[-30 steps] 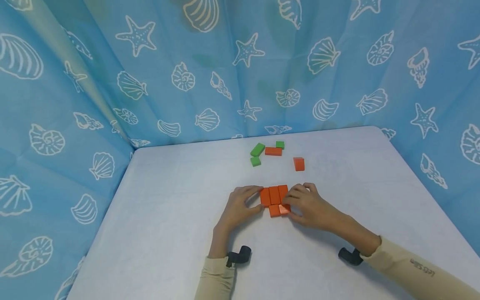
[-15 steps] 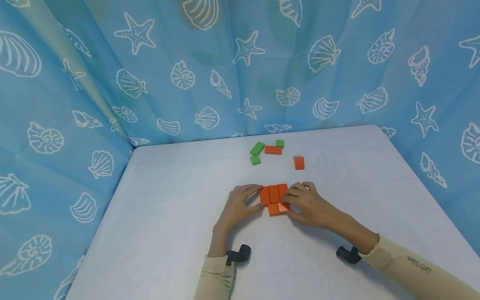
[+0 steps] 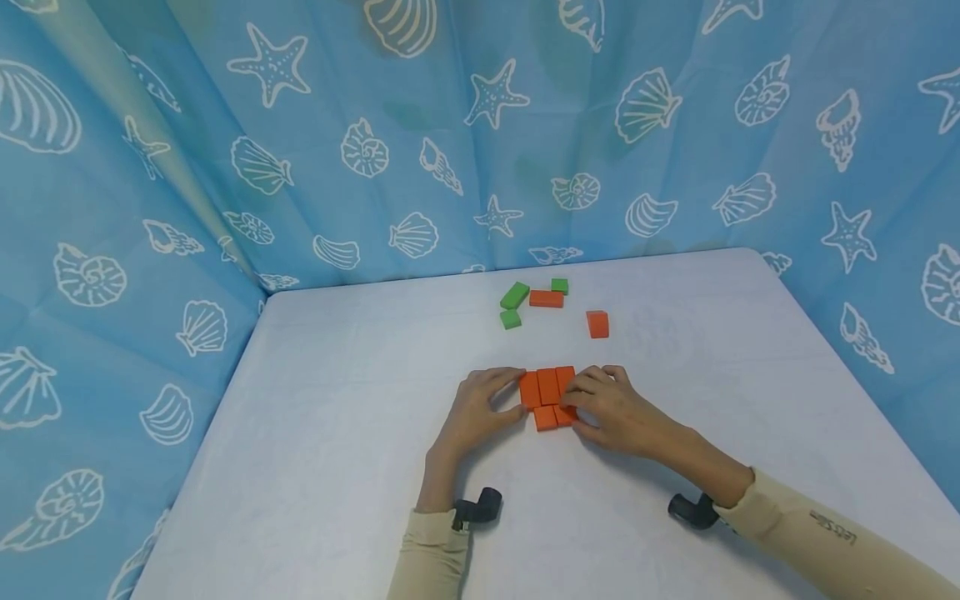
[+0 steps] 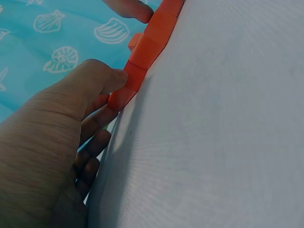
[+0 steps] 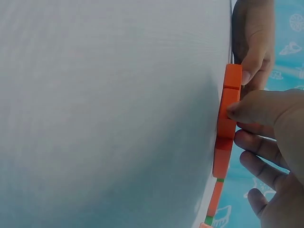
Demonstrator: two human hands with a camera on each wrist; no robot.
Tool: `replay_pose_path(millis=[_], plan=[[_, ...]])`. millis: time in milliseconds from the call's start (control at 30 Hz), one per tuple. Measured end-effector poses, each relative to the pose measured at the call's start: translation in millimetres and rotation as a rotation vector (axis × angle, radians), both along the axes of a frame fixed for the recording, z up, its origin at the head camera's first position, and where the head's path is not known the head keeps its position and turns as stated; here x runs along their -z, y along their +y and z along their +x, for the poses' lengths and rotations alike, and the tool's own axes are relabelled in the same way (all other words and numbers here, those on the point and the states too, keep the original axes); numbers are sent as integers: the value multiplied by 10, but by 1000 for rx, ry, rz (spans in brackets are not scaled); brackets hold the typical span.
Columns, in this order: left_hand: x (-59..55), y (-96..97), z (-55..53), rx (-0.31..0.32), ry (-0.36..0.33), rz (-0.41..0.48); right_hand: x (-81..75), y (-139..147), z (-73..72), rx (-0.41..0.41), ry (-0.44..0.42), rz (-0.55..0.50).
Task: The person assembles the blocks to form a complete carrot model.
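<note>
Five-piece pattern aside, several flat orange-red blocks lie pressed together on the white table. Three stand side by side in the far row, with a left block (image 3: 529, 391), a middle block (image 3: 548, 387) and a right block (image 3: 566, 380). Against their near ends sit two more, a lower-left block (image 3: 545, 419) and a lower-right block (image 3: 564, 416). My left hand (image 3: 477, 408) holds the left block by its ends, between thumb and forefinger. My right hand (image 3: 621, 417) grips the lower-right block, its thumb on the near side in the right wrist view; its fingers partly cover the right block.
Farther back lie an orange block (image 3: 547, 299), a long green block (image 3: 514, 296) and two small green blocks, one left (image 3: 511, 320) and one behind (image 3: 559, 286). Another orange block (image 3: 597, 325) stands to their right. A blue shell-print curtain (image 3: 420, 167) borders the white table (image 3: 337, 433).
The two lower blocks have slid slightly left against the far row, and my right hand has shifted left with them. My left hand keeps its place on the left block.
</note>
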State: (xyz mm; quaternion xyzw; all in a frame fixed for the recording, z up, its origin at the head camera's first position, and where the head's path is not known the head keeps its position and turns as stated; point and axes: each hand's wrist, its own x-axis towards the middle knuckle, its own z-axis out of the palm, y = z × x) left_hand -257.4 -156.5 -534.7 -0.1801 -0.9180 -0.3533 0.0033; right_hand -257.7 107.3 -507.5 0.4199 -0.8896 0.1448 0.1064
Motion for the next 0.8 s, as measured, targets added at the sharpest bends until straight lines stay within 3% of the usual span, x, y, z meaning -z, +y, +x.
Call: replay_pose_path(millis=[233,433,800], plan=[[9,-8,-7,2,-2,2,-18,-7,13,8,-14,-17],[17,1,-30,3,0,-9,-132,4,-57,48,-67,-56],[30,-5,-29,5,-6,-10,-369,7,-599,190,-154,-77]])
